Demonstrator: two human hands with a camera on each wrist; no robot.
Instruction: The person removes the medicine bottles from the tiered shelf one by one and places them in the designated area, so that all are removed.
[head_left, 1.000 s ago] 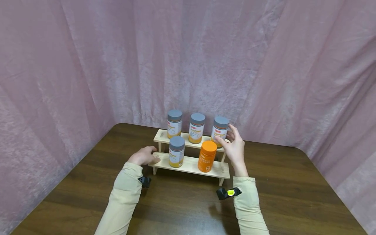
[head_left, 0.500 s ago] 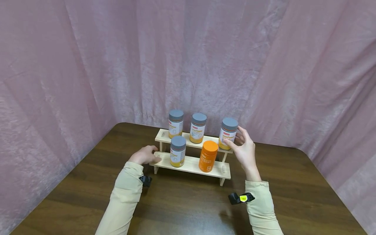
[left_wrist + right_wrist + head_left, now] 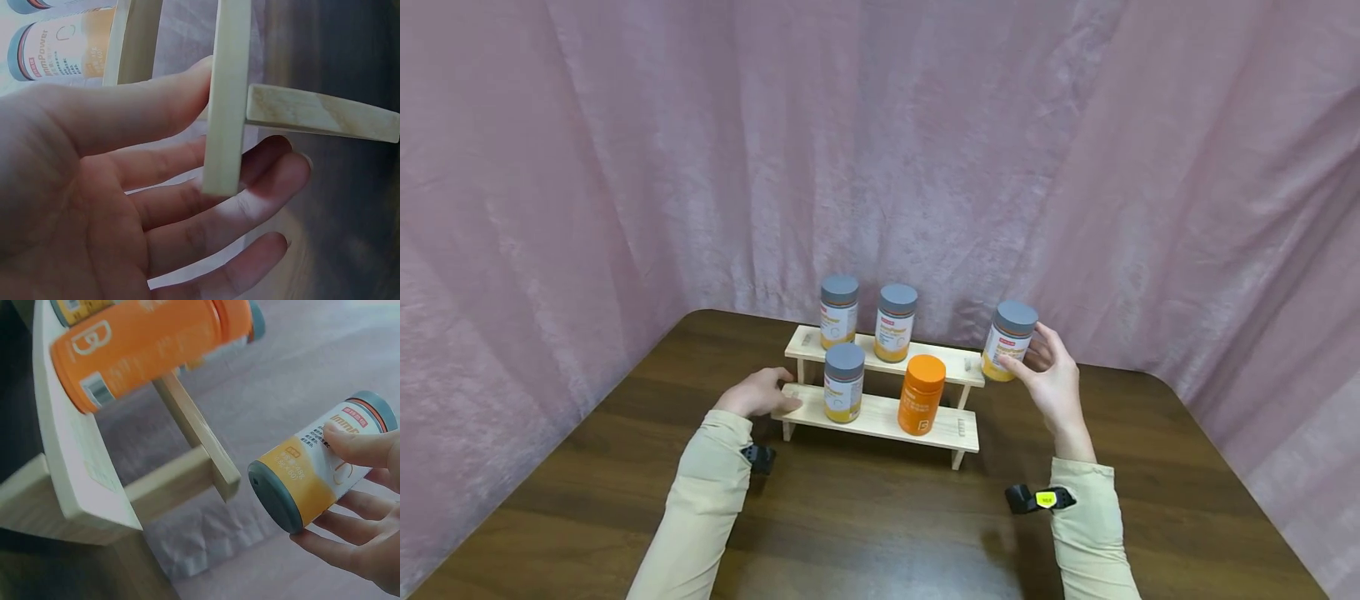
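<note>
My right hand [image 3: 1054, 385] grips a supplement bottle [image 3: 1009, 342] with a grey lid and a white and yellow label, held slightly tilted just past the right end of the upper step. In the right wrist view, the bottle's grey base [image 3: 275, 499] shows apart from the wood, thumb on one side and fingers on the other. My left hand [image 3: 758, 393] pinches the left end of the lower step of a two-tier wooden rack [image 3: 880, 417]. Seen from the left wrist, the thumb lies on the board's top [image 3: 226, 94] and the fingers pass beneath it.
Two matching grey-lidded bottles, one at the left [image 3: 838, 313] and one mid-step [image 3: 895, 323], stand on the upper step. On the lower step are another grey-lidded bottle [image 3: 844, 383] and an orange bottle [image 3: 921, 396]. A pink curtain [image 3: 880, 150] hangs behind the brown table [image 3: 865, 517].
My right hand has moved the bottle rightward off the upper step's right end, and it now leans slightly. My left hand has stayed on the rack.
</note>
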